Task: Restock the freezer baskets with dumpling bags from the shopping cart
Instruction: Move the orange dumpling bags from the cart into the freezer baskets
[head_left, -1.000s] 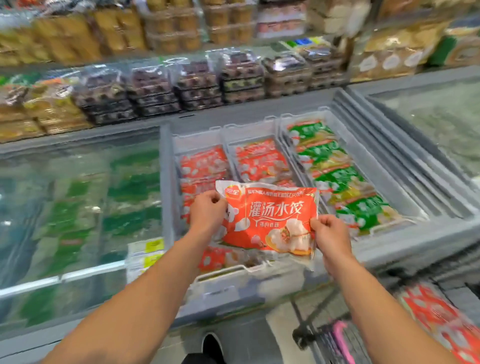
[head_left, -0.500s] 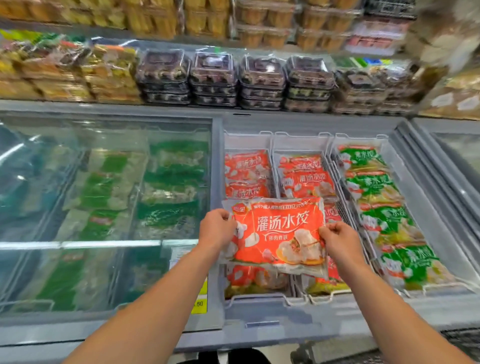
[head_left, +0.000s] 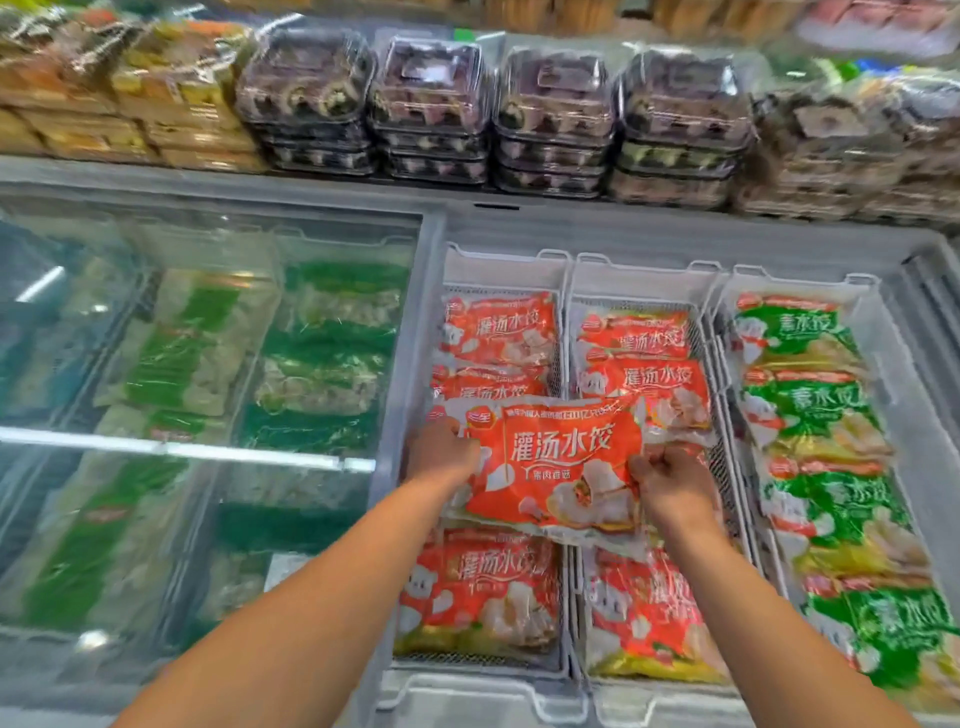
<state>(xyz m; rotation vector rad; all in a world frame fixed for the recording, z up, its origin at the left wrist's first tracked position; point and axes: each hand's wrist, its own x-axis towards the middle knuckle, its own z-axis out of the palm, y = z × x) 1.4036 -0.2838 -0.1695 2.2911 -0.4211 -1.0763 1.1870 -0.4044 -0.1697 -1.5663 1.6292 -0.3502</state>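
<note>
I hold a red dumpling bag (head_left: 558, 462) flat between both hands, low over the open freezer. My left hand (head_left: 439, 452) grips its left edge and my right hand (head_left: 667, 480) pinches its right edge. The bag hovers across the divide between the left white basket (head_left: 506, 267) and the middle white basket (head_left: 639, 278), both filled with matching red bags. A third basket (head_left: 802, 286) on the right holds green dumpling bags (head_left: 800, 410). The shopping cart is out of view.
A shut glass lid (head_left: 208, 364) covers the freezer's left half, with green packs beneath. Behind the freezer a shelf carries stacked clear trays of dark food (head_left: 431, 109) and wrapped yellow packs (head_left: 171, 98). The slid-open lid frame (head_left: 930, 291) lies at far right.
I have stepped closer and leaned over the freezer. The red bag has moved forward and down from near the freezer's front edge to just above the red-bag baskets, both hands still gripping it.
</note>
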